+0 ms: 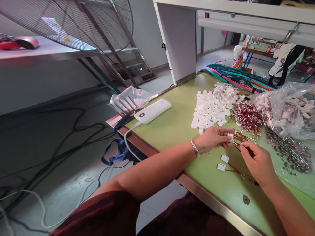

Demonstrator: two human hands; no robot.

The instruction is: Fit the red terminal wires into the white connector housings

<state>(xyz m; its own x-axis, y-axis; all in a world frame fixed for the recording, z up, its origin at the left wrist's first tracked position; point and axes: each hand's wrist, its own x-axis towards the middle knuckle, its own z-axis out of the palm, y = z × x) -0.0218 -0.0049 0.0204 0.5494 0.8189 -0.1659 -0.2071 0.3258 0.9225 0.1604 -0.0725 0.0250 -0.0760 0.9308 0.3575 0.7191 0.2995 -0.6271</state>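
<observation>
My left hand (213, 139), a bracelet on its wrist, pinches a small white connector housing (230, 137) over the green tabletop. Close beside it, my right hand (257, 159) is closed on a short red wire (236, 144) whose end is at the housing. Whether the wire's end sits inside the housing I cannot tell. More red wires with metal ends (243, 136) lie just behind the fingers. Below my hands, two white housings (221, 167) with red wires attached rest on the table. Beyond are a heap of white housings (211, 105) and a pile of red wires (247, 116).
To the right lie loose metal terminals (290, 150) and a clear plastic bag (287, 108) of white parts. Bundled coloured cables (228, 75) run along the back. A white power bank (154, 110) with a cable sits at the left edge. A large fan (98, 26) stands beyond.
</observation>
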